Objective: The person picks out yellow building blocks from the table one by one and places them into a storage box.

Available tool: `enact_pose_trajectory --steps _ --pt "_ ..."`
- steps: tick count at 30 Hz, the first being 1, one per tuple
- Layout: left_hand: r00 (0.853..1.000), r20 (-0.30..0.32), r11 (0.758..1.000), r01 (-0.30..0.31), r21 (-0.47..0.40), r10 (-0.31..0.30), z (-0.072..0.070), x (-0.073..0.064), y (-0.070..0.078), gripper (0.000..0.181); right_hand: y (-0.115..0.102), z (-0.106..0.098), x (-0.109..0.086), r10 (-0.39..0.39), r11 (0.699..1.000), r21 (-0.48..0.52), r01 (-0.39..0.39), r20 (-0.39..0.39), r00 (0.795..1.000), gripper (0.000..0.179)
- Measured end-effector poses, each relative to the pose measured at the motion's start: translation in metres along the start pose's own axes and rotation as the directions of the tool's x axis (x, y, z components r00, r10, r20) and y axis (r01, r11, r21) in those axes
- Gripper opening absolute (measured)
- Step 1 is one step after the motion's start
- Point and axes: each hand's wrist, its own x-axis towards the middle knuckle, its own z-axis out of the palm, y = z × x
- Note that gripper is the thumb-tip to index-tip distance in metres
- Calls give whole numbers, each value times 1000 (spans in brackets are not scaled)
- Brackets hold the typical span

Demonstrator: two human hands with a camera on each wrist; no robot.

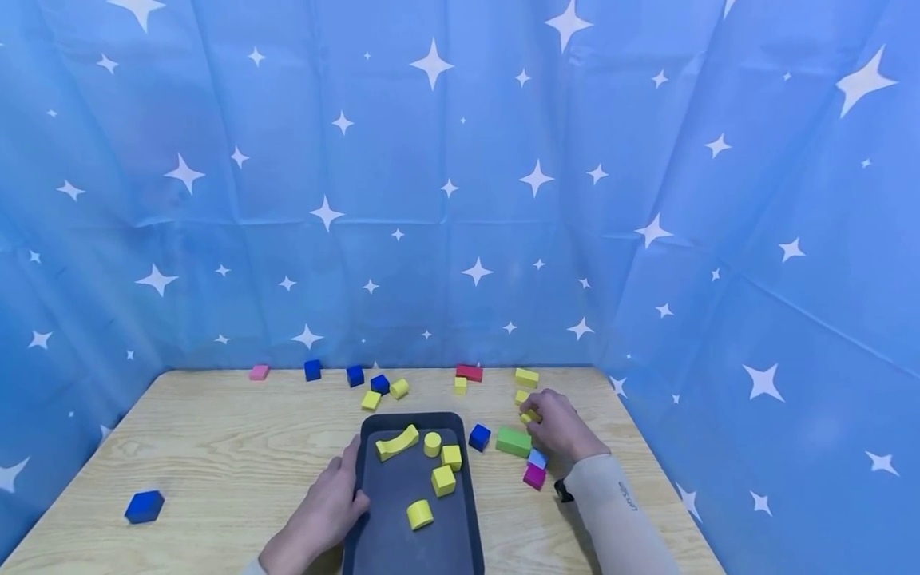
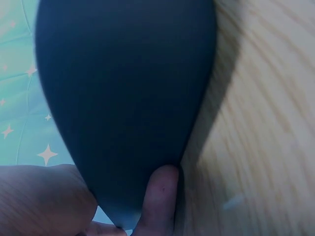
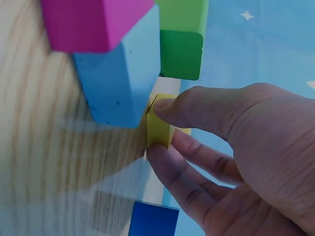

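A dark grey tray [image 1: 388, 551] lies in front of me with several yellow blocks in it, among them a curved one [image 1: 398, 444] and a cylinder [image 1: 432, 444]. My left hand [image 1: 327, 499] grips its left side, thumb at the rim. In the left wrist view, a finger [image 2: 160, 196] lies along the dark outer wall [image 2: 123, 88]. Right of the tray, my right hand [image 1: 564, 427] pinches a small yellow block [image 3: 158, 129] between thumb and fingers. Close to that hand are a green block [image 1: 513, 442], a light blue block [image 1: 537, 458] and a magenta block [image 1: 534, 477].
Along the table's back edge are a pink block [image 1: 259, 372], several blue blocks [image 1: 312, 370], a red block [image 1: 469, 373] and more yellow ones [image 1: 527, 378]. A blue block [image 1: 480, 437] sits just right of the tray, another blue block [image 1: 145, 507] far left. Starry blue curtains [image 1: 431, 160] surround the table.
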Motion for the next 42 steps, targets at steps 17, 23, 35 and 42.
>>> enact_pose_trajectory --steps 17,23,35,42 --pt "1000 -3 1000 9 23 -9 -2 -1 3 92 -6 -3 -6 -19 1000 11 19 -39 999 27" --pt "1000 0 1000 14 27 -14 -1 -1 2 92 -22 -6 -12 -79 997 10 80 -81 994 30" --pt "1000 -1 999 20 28 -20 -2 -1 4 92 -57 -5 -16 -179 983 -45 176 -90 980 26" --pt "999 6 999 35 26 -36 0 0 5 93 -78 -3 -22 -290 956 -67 286 -72 954 24"
